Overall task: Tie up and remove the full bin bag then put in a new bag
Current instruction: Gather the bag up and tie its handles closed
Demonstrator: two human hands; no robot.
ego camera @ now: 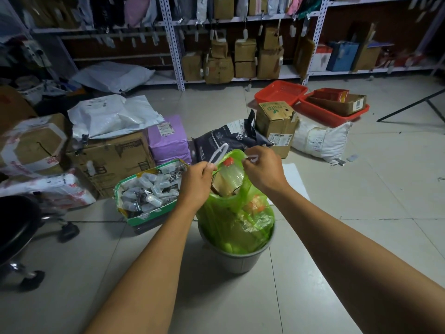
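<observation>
Storeroom seen from the head camera, looking down. A floor of pale square tiles fills the lower scene; along the far wall stand metal shelves loaded with cardboard boxes and soft parcels, many hung with small tags. On the floor at left lie large cardboard cartons, topped by white mailer bags, with a purple wrapped pack just beside them and the wheeled base of a chair at the left edge. At right, two red plastic baskets sit near the shelves, one holding a flat brown box; in front of them stand a tall carton and a white sack. Left of centre, a green-edged open box holds small clear containers. At centre, a grey bin stands on the floor, lined with a full green bin bag whose top is drawn upward, clear of the rim; a bottle with a red cap shows at its mouth. The left hand pinches one white drawstring loop, and the right hand pinches the other, both above the bag's opening.
</observation>
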